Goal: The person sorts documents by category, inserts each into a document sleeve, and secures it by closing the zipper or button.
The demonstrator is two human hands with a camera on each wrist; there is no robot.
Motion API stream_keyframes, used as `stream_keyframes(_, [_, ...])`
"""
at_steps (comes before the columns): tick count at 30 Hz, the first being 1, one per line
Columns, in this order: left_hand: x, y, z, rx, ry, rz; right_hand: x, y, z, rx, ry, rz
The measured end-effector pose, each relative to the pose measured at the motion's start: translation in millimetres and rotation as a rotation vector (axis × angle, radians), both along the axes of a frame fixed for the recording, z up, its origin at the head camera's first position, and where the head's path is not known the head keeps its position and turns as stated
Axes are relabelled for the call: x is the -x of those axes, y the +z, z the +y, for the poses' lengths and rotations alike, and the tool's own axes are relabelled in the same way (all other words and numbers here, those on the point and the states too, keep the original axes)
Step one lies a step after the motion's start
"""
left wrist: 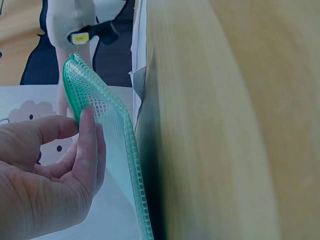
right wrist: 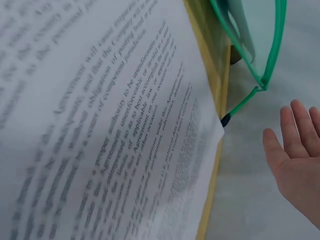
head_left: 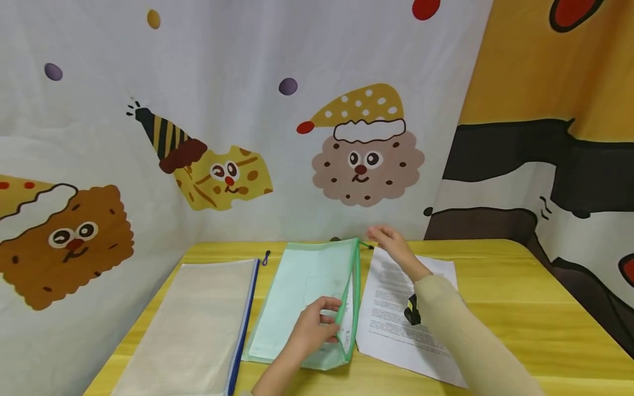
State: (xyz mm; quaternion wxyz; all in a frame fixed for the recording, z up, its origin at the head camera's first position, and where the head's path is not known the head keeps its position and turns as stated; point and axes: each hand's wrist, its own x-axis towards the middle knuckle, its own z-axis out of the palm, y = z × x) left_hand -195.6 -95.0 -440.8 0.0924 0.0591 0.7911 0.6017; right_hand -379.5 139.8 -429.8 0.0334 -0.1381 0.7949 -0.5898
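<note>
A translucent green mesh zip pouch lies in the middle of the table, its green-edged mouth gaping on the right side. Printed paper shows inside that mouth. My left hand pinches the near edge of the mouth between thumb and fingers; the left wrist view shows the mesh edge lifted there. At the far corner, my right hand hovers beside the green zip's pull cord with its fingers extended. In the right wrist view the right hand is apart from the cord and holds nothing.
Printed sheets lie right of the pouch, partly under my right forearm. To the left is a pale pouch with a blue zip. A patterned curtain hangs behind the yellow wood-grain table.
</note>
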Motion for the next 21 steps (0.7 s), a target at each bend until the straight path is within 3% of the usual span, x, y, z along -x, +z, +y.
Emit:
stream_keyframes(8, [-0.1, 1.1, 1.7, 0.003, -0.006, -0.002, 17.8, -10.9, -7, -0.034, -0.013, -0.027])
stream_keyframes(15, [-1.5, 1.6, 0.0, -0.011, -0.006, 0.0, 34.6, -26.4, -15, -0.042, 0.073, -0.025])
stream_keyframes(21, [-1.8, 2.0, -0.9, -0.015, -0.009, 0.001, 42.1, -33.3, -19, -0.131, 0.055, -0.021])
